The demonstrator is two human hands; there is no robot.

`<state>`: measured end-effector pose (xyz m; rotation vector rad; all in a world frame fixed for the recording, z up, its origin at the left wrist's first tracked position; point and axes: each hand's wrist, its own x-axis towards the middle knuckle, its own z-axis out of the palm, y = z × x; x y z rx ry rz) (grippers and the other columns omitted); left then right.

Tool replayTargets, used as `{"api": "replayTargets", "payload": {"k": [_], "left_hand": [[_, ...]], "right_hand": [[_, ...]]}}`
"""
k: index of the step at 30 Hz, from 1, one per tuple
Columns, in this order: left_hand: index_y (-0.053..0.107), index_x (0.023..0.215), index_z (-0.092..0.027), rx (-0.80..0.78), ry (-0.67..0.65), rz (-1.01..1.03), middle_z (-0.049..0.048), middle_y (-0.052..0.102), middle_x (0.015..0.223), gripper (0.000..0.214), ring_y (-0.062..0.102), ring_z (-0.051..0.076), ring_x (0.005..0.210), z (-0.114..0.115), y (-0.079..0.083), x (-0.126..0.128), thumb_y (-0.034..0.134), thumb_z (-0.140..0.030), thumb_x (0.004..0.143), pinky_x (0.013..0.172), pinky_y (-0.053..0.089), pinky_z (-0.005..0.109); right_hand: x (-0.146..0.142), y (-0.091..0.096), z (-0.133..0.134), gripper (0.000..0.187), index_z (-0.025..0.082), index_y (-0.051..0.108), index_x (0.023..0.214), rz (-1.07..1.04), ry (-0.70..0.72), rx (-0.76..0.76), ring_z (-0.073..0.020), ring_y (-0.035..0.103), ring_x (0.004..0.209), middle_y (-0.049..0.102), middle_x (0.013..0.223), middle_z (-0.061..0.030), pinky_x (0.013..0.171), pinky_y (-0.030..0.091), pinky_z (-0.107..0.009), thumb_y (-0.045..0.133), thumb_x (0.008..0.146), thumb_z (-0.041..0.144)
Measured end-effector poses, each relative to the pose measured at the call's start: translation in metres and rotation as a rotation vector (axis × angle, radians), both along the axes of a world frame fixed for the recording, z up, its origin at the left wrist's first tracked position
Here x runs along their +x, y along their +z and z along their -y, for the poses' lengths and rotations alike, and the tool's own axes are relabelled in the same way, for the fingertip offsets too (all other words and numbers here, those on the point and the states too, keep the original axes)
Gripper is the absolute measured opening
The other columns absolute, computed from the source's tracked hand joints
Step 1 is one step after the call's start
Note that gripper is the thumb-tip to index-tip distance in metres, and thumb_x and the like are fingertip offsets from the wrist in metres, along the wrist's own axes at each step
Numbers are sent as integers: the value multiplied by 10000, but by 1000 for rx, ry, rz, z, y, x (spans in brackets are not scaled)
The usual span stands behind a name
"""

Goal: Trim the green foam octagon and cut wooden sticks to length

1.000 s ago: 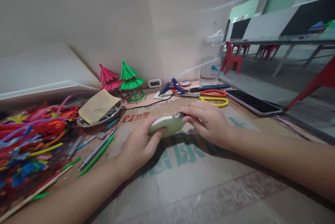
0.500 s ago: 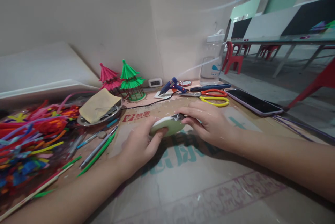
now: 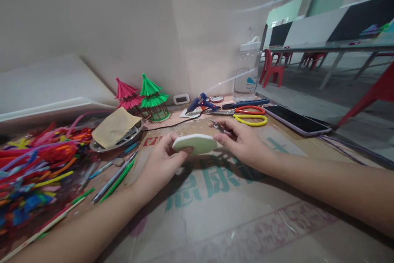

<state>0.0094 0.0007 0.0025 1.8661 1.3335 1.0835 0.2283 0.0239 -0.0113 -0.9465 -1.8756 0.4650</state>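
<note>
Beside a heap of coloured pipe cleaners (image 3: 33, 164), the left hand (image 3: 158, 164) pinches a white oval foam disc (image 3: 195, 144) just above the printed cardboard sheet (image 3: 221, 213). The right hand (image 3: 246, 146), fingers closed on a thin metal tool (image 3: 222, 128), meets the disc's right edge. A slip of the tool could gouge the foam or nick a finger.

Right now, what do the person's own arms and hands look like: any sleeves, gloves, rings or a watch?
Both are bare. The left hand and right hand wear no gloves, and no ring shows on the visible fingers. The left forearm and right forearm run uncovered to the picture's edge: no sleeve, watch, bracelet or marking in view.
</note>
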Motion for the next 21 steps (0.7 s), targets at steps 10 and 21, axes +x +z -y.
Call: {"api": "replayTargets", "payload": {"k": [10,21], "left_hand": [[580,997,-174,-21,-74,33,11,672,856,254,629,155,744,0,0,0,655,-298,788,642,506,233],[721,1006,-193,245,-52,-154,49,750,1033,214,683,204,970,-1,-5,-7,581,-174,844,893,539,337]], "right_hand": [[-3,-5,2,143,178,648,883,75,66,41,-139,561,639,652,738,-16,578,418,-248,533,812,132],[5,-1,3,306,169,578,1211,188,145,342,-179,564,794,634,876,-53,728,453,-321,419,991,311]]}}
